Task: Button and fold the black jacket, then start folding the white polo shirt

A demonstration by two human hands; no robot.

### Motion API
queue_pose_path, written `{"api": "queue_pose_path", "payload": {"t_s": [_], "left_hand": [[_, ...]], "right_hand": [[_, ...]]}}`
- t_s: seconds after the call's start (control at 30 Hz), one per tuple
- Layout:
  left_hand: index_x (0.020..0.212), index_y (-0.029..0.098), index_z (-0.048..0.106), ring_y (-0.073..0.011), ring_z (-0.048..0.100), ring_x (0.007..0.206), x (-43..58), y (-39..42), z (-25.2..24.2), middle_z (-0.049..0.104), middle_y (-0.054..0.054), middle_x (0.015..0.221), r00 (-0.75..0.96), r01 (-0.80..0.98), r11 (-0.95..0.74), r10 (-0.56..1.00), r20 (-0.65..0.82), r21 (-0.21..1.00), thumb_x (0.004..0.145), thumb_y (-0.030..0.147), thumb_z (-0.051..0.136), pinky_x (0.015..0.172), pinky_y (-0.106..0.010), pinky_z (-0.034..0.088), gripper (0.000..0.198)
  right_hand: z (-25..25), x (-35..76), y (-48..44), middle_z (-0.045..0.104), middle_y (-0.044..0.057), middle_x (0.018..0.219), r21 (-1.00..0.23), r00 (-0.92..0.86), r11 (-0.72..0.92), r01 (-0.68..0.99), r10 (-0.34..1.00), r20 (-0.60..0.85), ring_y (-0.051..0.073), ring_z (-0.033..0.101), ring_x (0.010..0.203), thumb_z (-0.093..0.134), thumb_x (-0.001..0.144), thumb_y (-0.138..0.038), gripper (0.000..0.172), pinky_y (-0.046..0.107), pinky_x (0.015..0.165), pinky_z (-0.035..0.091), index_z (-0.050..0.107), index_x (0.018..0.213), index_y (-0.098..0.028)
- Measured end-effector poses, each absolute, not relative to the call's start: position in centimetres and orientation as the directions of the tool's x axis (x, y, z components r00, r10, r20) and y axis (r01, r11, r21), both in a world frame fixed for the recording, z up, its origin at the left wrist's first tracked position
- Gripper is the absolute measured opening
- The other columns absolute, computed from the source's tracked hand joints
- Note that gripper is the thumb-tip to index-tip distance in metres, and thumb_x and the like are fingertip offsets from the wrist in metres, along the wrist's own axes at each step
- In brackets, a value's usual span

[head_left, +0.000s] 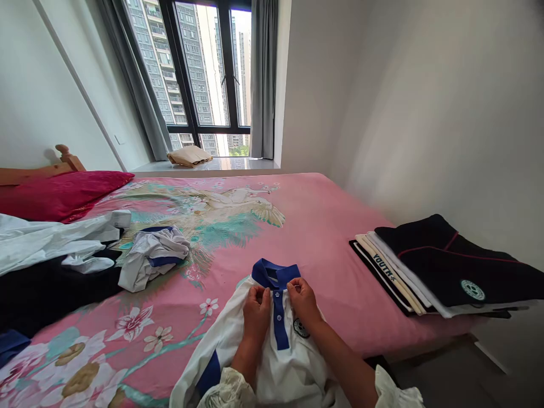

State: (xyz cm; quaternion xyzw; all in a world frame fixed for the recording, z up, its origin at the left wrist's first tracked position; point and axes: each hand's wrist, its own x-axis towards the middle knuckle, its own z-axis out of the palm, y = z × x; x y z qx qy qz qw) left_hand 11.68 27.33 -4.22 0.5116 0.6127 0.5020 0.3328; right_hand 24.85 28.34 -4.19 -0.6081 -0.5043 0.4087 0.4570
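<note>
A white polo shirt (272, 371) with a blue collar, a blue buttoned placket and a round dark badge lies front up on the near edge of the bed. My left hand (256, 310) pinches its cloth just below the collar on the left of the placket. On the other side, my right hand (304, 300) has finger and thumb closed on the fabric near the right collar tip. The collar stands up a little between both hands. One long sleeve with a blue patch stretches to the lower left; the shirt's bottom is out of view.
A stack of folded clothes (442, 266), black on top, sits at the bed's right edge. Left are a crumpled white-and-blue garment (155, 255), loose white clothes (55, 241), black cloth (59, 292) and a red pillow (63, 192). A folded beige cloth (190, 155) lies on the windowsill.
</note>
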Motion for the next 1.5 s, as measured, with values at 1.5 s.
{"api": "queue_pose_path", "payload": {"t_s": [1.5], "left_hand": [[0.110,0.026,0.065,-0.0211,0.055,0.114,8.6,24.7,3.6,0.065,-0.002,0.118,-0.220,0.309,-0.057,0.967,0.130,0.949,0.078,0.027,0.051,0.099,-0.032,0.039,0.035]], "right_hand": [[0.6,27.6,21.5,0.064,0.006,0.095,-0.632,-0.033,0.067,0.772,0.997,0.065,0.021,0.060,0.081,0.060,0.072,-0.042,0.035,0.028,0.068,0.038,0.060,0.102,-0.024]]}}
